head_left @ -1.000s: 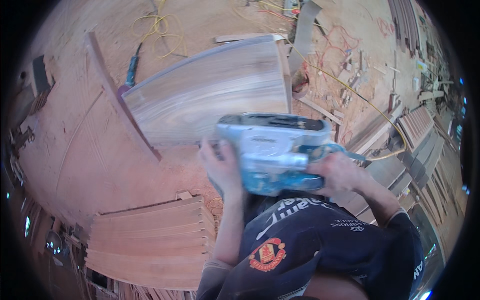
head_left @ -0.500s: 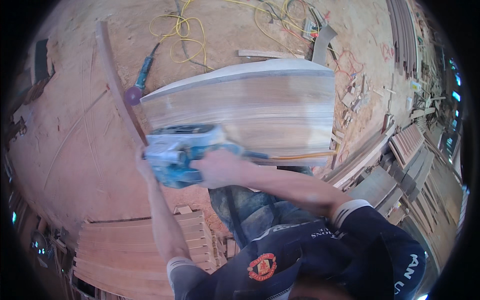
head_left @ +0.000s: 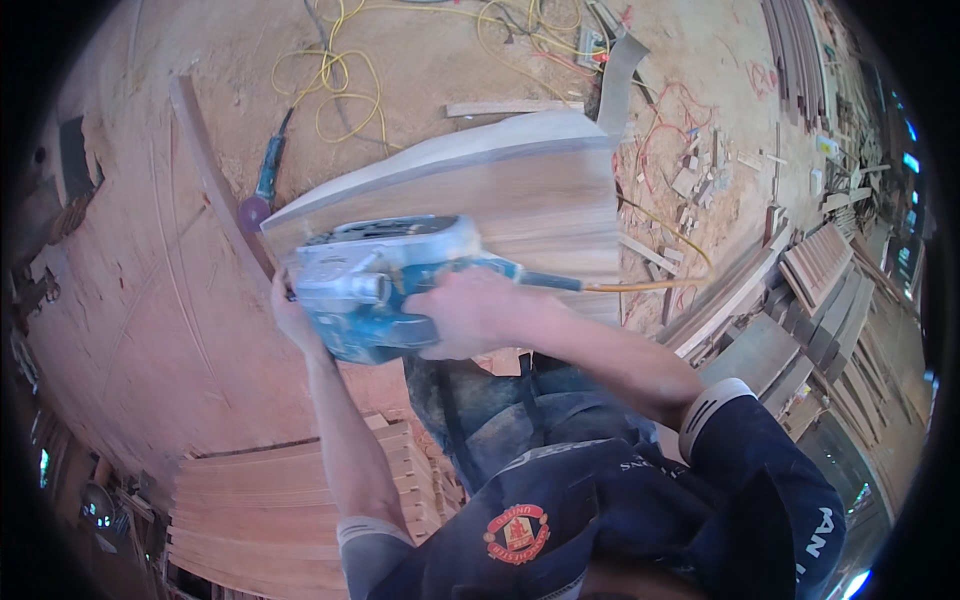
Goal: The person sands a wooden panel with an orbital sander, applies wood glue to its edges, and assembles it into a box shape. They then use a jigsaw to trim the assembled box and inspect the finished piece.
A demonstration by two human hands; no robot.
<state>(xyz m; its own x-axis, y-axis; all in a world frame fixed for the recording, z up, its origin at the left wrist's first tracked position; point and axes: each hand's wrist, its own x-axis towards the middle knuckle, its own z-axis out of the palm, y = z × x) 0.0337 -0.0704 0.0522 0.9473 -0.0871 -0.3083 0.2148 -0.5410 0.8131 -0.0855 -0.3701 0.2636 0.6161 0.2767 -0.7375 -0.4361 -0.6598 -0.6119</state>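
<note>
A blue and silver belt sander (head_left: 375, 295) lies over the near left part of a curved wooden panel (head_left: 560, 185), hiding the wood under it. My right hand (head_left: 470, 312) is wrapped round the sander's rear handle, slightly smeared by motion. At the sander's left end, my left hand (head_left: 291, 312) grips its front; most of those fingers are hidden behind the tool. From the handle a cord (head_left: 630, 286) runs off to the right, past the panel's edge.
An angle grinder (head_left: 264, 180) with a purple disc lies beside a curved wooden strip (head_left: 215, 170). Yellow cable (head_left: 345, 85) loops behind the panel. Wood scraps (head_left: 690, 185) litter the ground at right, with stacked boards (head_left: 790, 320) nearer. Slatted wood (head_left: 260, 510) lies at near left.
The sander, with both hands on it, has moved away from me and a little to the right across the panel. The whole view has shifted slightly.
</note>
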